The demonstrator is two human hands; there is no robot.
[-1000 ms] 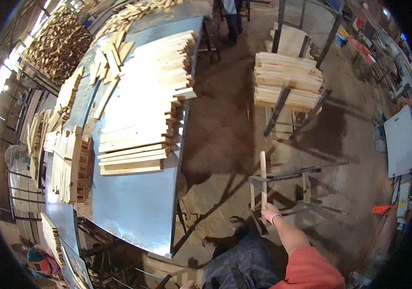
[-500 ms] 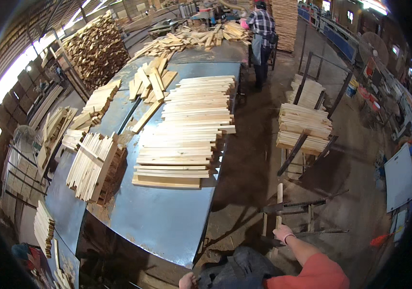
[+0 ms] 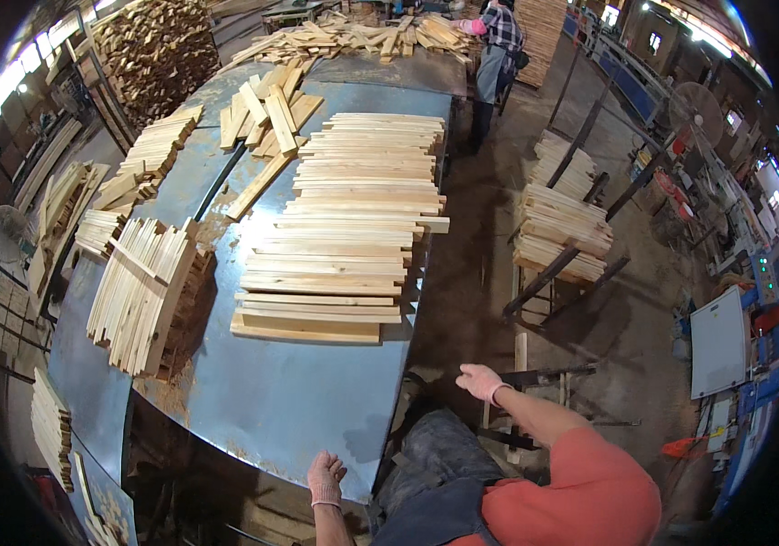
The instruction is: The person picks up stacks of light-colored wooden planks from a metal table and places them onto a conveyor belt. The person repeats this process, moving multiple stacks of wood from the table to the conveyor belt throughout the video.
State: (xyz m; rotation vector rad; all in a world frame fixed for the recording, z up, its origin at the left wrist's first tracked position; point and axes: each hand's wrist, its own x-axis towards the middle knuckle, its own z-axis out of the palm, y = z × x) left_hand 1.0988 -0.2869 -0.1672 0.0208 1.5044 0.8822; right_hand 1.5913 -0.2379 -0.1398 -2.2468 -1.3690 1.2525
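My left hand [image 3: 325, 478], in a pale glove, is over the near edge of the blue-grey table [image 3: 316, 400], its fingers loosely bent and holding nothing. My right hand [image 3: 481, 383], gloved too, is off the table's right side, with slack fingers and nothing in them. Ahead on the table lies a wide row of light wooden strips [image 3: 330, 246], side by side with uneven ends. The nearest piece is a thicker board [image 3: 307, 329]. Close to my right arm is a low dark metal rack [image 3: 535, 376] with a few upright wooden strips.
Left on the table sits a stacked bundle of strips [image 3: 139, 296]; behind it lie loose boards [image 3: 271, 118]. A metal-framed rack holds more boards [image 3: 562, 227] at right. A co-worker [image 3: 496, 55] stands at the table's far end. A white panel [image 3: 719, 344] leans at far right.
My right hand has left the upright strip at the rack and moved up and left. My left hand has risen into view over the table's near edge. The view has turned slightly rightward.
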